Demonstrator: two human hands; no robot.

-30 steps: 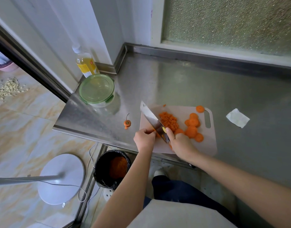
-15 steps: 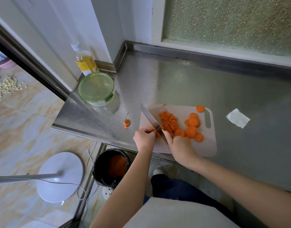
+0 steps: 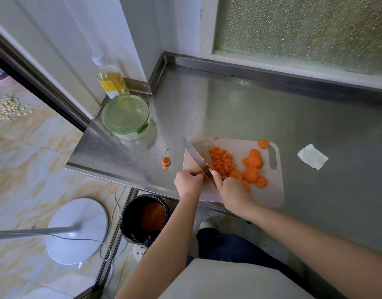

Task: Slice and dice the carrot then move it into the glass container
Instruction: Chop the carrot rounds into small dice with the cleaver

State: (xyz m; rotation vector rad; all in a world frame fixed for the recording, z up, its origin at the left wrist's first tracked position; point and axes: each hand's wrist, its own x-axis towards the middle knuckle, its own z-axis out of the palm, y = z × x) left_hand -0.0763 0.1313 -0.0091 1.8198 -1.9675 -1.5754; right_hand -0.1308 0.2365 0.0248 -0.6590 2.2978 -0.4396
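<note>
A pale cutting board (image 3: 269,190) lies at the steel counter's front edge. On it sit a pile of diced carrot (image 3: 221,161) and several round carrot slices (image 3: 253,169). My right hand (image 3: 231,189) grips the handle of a cleaver (image 3: 195,155), whose blade edge rests on the board left of the diced pile. My left hand (image 3: 189,183) is curled just left of the blade, pinching carrot pieces against it. The glass container (image 3: 126,117), with its green lid on, stands at the counter's left end.
A carrot top with stem (image 3: 165,161) lies on the counter (image 3: 239,108) left of the board. An oil bottle (image 3: 110,79) stands behind the container. A folded white tissue (image 3: 312,156) lies right of the board. Below the counter stand a black bin (image 3: 145,219) and a fan base (image 3: 76,230).
The cleaver blade has come down from a raised tilt to the board beside the diced pile. Both hands stayed close together at the board's front left.
</note>
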